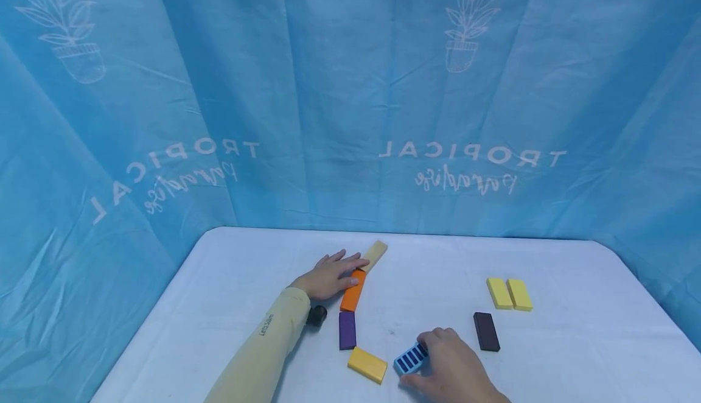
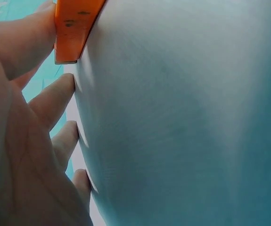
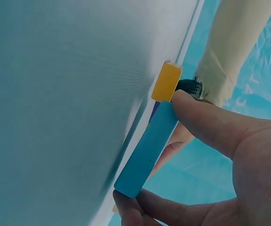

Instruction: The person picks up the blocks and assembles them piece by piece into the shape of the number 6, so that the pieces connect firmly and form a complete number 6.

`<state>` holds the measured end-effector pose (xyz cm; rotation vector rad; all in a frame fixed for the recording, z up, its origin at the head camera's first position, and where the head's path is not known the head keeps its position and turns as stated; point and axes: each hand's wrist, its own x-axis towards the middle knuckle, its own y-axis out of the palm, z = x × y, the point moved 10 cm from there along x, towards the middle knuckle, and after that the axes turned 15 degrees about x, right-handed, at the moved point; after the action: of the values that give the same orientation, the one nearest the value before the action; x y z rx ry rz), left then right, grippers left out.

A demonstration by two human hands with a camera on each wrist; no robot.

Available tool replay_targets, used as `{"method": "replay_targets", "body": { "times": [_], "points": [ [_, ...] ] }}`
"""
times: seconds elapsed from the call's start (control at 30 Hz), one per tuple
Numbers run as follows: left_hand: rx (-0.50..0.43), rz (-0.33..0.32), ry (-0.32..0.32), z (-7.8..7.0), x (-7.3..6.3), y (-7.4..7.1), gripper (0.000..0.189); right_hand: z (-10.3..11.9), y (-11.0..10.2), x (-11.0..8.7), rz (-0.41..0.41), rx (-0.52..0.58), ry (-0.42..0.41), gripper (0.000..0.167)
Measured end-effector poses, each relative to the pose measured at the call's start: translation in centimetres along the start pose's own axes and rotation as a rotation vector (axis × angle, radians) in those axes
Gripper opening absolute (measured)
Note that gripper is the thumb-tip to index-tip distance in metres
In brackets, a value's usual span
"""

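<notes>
My left hand (image 1: 328, 278) lies with its fingers stretched out over an orange block (image 1: 353, 291) and the near end of a beige block (image 1: 376, 253). Its thumb touches the orange block, which shows in part in the left wrist view; three other fingertips rest on the white surface. My right hand (image 1: 451, 363) holds a light blue block (image 1: 411, 359) with dark slots on its top. In the right wrist view, thumb and fingers grip this blue block (image 3: 147, 150) at its two ends. A yellow-orange block (image 1: 367, 364) lies just left of it.
A purple block (image 1: 347, 330) lies between the orange and yellow-orange ones, forming a curved row. To the right are a dark brown block (image 1: 486, 331) and two pale yellow blocks (image 1: 499, 293). A blue printed curtain (image 1: 339, 98) hangs behind the white table (image 1: 246, 263).
</notes>
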<state>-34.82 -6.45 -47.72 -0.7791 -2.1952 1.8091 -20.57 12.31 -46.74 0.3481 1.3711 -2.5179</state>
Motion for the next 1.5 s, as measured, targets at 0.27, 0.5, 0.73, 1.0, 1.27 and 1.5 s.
{"method": "replay_targets", "body": {
  "times": [0.27,0.5,0.73,1.0,1.27,1.5],
  "points": [
    [0.006,0.004,0.001,0.1,0.0,0.0,0.051,0.7,0.2,0.1,-0.016,-0.065,-0.053,0.078],
    [-0.002,-0.001,0.01,0.0,-0.1,-0.1,0.05,1.3,0.1,0.2,-0.025,-0.106,-0.087,0.078],
    [-0.011,0.001,0.007,-0.1,-0.2,-0.1,0.05,1.3,0.3,0.3,0.005,-0.124,-0.077,0.078],
    [-0.02,-0.007,0.008,-0.1,-0.2,-0.2,0.049,1.4,0.4,0.3,0.011,-0.137,-0.085,0.079],
    [-0.018,-0.007,0.012,-0.1,-0.1,-0.2,0.049,1.8,0.5,0.3,-0.014,-0.182,-0.105,0.08],
    [-0.01,-0.008,0.004,-0.1,-0.1,-0.3,0.049,1.9,0.5,0.4,-0.015,-0.184,-0.109,0.081]
  ]
}}
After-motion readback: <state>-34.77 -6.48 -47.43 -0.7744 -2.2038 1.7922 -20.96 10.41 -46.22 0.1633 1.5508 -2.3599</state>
